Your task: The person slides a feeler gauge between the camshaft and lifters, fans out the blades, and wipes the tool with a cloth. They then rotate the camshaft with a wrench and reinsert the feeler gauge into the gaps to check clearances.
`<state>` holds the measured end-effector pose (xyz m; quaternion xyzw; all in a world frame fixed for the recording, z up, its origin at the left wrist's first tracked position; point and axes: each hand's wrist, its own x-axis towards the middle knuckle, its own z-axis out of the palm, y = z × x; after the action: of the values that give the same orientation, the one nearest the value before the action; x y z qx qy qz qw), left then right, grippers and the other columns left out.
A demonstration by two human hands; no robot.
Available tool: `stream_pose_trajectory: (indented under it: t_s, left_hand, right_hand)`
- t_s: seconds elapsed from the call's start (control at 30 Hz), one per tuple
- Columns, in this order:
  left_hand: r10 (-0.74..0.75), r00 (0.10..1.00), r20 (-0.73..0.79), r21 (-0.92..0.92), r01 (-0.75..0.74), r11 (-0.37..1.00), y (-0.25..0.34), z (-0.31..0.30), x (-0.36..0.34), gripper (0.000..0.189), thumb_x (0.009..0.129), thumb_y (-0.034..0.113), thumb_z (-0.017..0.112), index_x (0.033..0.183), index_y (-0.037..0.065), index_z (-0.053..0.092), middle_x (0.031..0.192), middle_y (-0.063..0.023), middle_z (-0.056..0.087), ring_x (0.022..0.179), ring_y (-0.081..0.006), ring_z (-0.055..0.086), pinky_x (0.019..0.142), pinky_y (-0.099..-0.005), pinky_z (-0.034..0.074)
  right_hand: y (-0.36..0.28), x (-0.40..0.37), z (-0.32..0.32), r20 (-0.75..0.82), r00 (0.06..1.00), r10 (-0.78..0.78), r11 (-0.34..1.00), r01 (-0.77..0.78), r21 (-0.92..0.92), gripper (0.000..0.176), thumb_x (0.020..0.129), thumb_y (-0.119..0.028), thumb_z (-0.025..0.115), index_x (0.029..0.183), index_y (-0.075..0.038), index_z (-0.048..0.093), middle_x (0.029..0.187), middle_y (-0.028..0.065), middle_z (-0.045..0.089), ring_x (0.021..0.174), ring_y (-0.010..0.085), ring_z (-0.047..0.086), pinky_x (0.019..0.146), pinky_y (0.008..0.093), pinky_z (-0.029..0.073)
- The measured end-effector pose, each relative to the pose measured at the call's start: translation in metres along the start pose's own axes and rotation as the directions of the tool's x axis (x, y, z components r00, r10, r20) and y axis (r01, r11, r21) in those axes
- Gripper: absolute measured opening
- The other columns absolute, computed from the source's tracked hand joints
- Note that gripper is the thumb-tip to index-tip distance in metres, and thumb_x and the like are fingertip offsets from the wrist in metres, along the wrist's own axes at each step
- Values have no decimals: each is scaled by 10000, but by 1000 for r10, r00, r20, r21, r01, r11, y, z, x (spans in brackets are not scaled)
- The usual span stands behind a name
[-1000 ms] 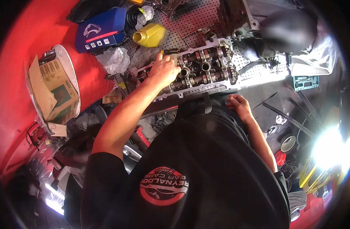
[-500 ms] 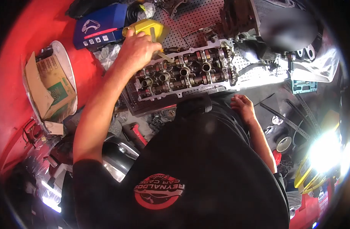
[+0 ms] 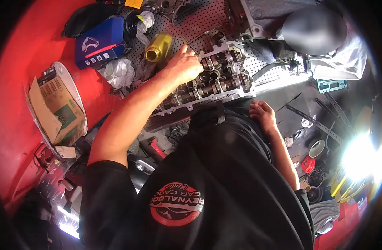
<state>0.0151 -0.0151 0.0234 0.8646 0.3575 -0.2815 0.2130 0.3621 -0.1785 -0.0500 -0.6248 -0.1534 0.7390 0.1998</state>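
- Pinched between the fingertips of my left hand (image 3: 183, 66) was a thin pale strip (image 3: 200, 54), which stuck out toward 1 o'clock from my knuckles; the other fingers were curled in, and one finger pointed up toward 12 o'clock.
- That hand rested on the cylinder head (image 3: 218, 79), at its near-left part. Most of the casting, with its cam lobes and round bores, ran off toward 3 o'clock from my grip, and the rest passed under my wrist toward 7 o'clock.
- My right hand (image 3: 261, 113) lay at about 4 o'clock from the left, well apart from it. It was loose and empty, resting on the dark cloth at my waist just below the head's near edge.
- The head sat on a perforated bench (image 3: 207, 16).
- A yellow bottle (image 3: 158, 48) lay near my left hand at 10 o'clock, its open mouth turned toward me.
- Farther out the same way stood a blue container (image 3: 100, 41), with a crumpled white rag (image 3: 119, 71) at 9 o'clock.
- A cardboard box (image 3: 57, 109) lay at 8 o'clock, far off.
- Another person's white garment (image 3: 340, 58) showed past the head at 3 o'clock.
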Motion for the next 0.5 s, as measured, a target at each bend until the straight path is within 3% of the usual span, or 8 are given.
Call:
stream_pose_trajectory:
  t_s: [0.5]
  left_hand:
    - [-5,999,38,14,4,1000,5,-2,3,137,840,185,590,836,183,728,842,-47,645,1020,-226,570,963,-497,354]
  right_hand:
    - [-9,8,8,-14,999,34,998,-33,61,297,961,-187,613,1170,22,579,1060,127,650,832,195,642,710,321,557]
